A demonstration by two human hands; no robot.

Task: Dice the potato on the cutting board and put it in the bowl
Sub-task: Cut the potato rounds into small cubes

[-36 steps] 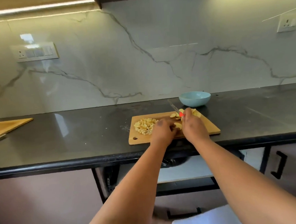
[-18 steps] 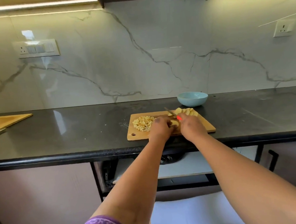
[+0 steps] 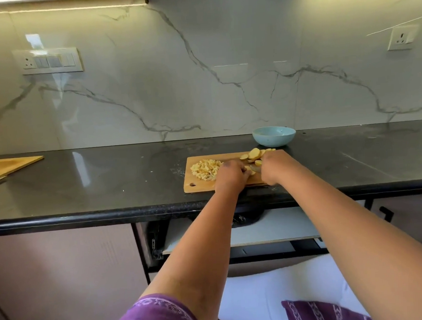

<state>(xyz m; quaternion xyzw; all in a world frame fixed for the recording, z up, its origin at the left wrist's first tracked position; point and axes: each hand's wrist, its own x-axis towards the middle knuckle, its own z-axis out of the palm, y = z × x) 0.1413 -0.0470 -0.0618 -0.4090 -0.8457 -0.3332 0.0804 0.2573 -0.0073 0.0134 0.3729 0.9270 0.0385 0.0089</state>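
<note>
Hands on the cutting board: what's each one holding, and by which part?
Right hand grips the knife by its handle, hidden in the fist. Left hand pinches a potato piece with its fingertips; exact contact unclear.

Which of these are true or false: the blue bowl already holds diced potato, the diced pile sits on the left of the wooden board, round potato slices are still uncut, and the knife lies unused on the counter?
1. The light blue round bowl already holds diced potato. False: no potato shows in it.
2. The pile of small yellow diced potato sits on the left part of the wooden cutting board. True.
3. Round potato slices remain uncut at the board's far edge. True.
4. The knife lies unused on the black counter. False: the right hand holds it over the board, beside the left hand.
</note>
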